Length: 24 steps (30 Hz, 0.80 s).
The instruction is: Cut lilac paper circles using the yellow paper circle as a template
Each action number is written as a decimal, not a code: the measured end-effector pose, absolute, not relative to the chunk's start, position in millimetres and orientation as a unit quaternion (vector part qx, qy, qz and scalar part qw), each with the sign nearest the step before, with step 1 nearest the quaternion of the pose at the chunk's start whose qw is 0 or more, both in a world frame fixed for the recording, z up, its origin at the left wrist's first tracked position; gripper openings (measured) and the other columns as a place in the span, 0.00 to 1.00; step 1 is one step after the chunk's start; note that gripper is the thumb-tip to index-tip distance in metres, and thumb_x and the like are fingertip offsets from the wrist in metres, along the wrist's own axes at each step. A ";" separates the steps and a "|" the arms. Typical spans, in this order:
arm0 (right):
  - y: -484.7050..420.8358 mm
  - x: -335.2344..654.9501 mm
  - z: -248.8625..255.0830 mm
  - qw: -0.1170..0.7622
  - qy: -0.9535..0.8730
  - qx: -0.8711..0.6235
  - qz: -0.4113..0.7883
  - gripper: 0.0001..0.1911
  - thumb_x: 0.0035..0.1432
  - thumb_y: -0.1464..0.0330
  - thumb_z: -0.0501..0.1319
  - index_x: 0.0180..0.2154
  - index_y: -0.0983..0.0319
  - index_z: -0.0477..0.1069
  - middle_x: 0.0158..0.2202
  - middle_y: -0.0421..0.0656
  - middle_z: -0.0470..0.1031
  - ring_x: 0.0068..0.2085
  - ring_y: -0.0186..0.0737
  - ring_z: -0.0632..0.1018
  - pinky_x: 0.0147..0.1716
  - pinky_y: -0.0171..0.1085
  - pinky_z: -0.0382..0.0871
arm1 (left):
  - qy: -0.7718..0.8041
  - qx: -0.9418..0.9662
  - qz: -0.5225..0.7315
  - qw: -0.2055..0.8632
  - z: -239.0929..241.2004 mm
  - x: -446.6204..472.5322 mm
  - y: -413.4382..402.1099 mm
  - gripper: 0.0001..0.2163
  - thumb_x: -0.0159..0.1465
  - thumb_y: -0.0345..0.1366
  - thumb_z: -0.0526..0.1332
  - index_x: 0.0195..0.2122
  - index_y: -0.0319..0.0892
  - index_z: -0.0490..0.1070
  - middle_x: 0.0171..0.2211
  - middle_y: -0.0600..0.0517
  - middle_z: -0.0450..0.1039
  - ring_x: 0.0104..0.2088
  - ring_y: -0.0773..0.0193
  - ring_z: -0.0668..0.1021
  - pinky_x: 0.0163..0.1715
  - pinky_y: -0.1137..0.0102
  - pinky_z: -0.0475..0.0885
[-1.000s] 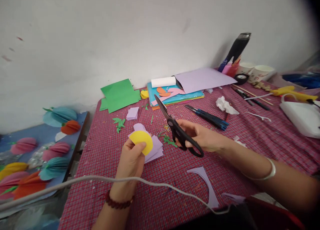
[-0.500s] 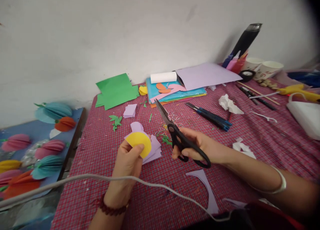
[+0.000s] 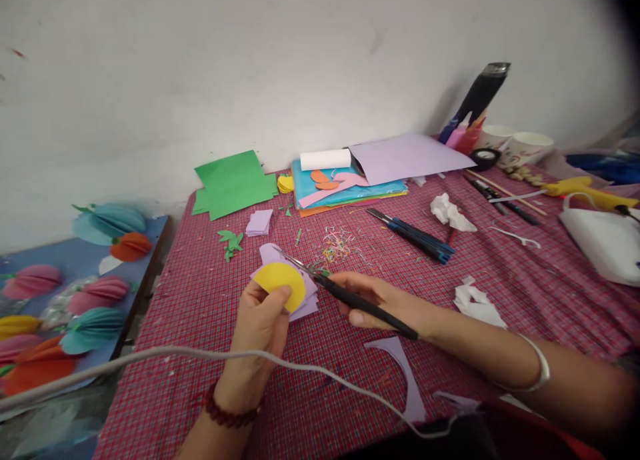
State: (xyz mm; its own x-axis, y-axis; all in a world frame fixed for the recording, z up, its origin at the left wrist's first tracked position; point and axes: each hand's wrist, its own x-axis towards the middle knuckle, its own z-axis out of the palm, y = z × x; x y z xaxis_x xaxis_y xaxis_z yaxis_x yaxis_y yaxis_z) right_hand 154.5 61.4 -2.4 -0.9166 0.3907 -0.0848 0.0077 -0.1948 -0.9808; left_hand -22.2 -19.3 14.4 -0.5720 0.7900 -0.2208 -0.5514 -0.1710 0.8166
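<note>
Between thumb and fingers, my left hand (image 3: 263, 313) pinches a yellow paper disc (image 3: 280, 283) laid over lilac paper (image 3: 309, 299), whose edges stick out behind and to the right. My right hand (image 3: 377, 300) grips black-handled scissors (image 3: 360, 303). Their blades point up and left, lying along the upper right edge of the disc and lilac paper; whether they are biting into it I cannot tell. Under the hands, a curved lilac offcut (image 3: 403, 377) lies on the checked cloth (image 3: 200, 353).
A grey cable (image 3: 200, 355) crosses in front of my left wrist. Behind lie green sheets (image 3: 230, 183), small lilac squares (image 3: 259, 223), a blue pack (image 3: 305, 190) and a box cutter (image 3: 413, 237). A yellow glue gun (image 3: 575, 188) is at the right. Paper ornaments (image 3: 95, 330) sit on the left.
The scissors have swung left and turned edge-on, bringing their blades from open air to the lilac paper's edge. My left hand still pinches the disc and has barely moved.
</note>
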 end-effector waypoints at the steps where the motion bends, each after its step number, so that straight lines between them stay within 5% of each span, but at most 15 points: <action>1: 59.4 153.1 -3.2 0.126 -0.614 -0.158 0.763 0.31 0.51 0.58 0.67 0.52 0.63 0.61 0.33 0.38 0.62 0.32 0.31 0.65 0.30 0.33 0.58 | 0.463 0.125 0.756 0.445 14.5 -20.8 -18.9 0.12 0.37 0.26 0.71 0.25 0.40 0.77 0.23 0.55 0.77 0.24 0.71 0.77 0.30 0.77 0.74; 14: 54.3 147.3 -10.6 0.157 -0.607 -0.196 0.754 0.32 0.47 0.56 0.69 0.50 0.63 0.64 0.36 0.40 0.65 0.37 0.35 0.66 0.37 0.36 0.61 | 0.457 0.112 0.766 0.438 10.8 -15.3 -19.5 0.11 0.39 0.25 0.71 0.26 0.40 0.76 0.24 0.54 0.77 0.25 0.70 0.77 0.28 0.76 0.74; 24: 55.2 149.3 -2.0 0.149 -0.599 -0.170 0.768 0.27 0.50 0.60 0.68 0.49 0.64 0.64 0.34 0.38 0.64 0.33 0.31 0.66 0.34 0.33 0.61 | 0.483 0.142 0.760 0.412 10.0 -16.4 -18.8 0.09 0.42 0.26 0.69 0.26 0.40 0.76 0.25 0.54 0.76 0.25 0.71 0.76 0.28 0.77 0.72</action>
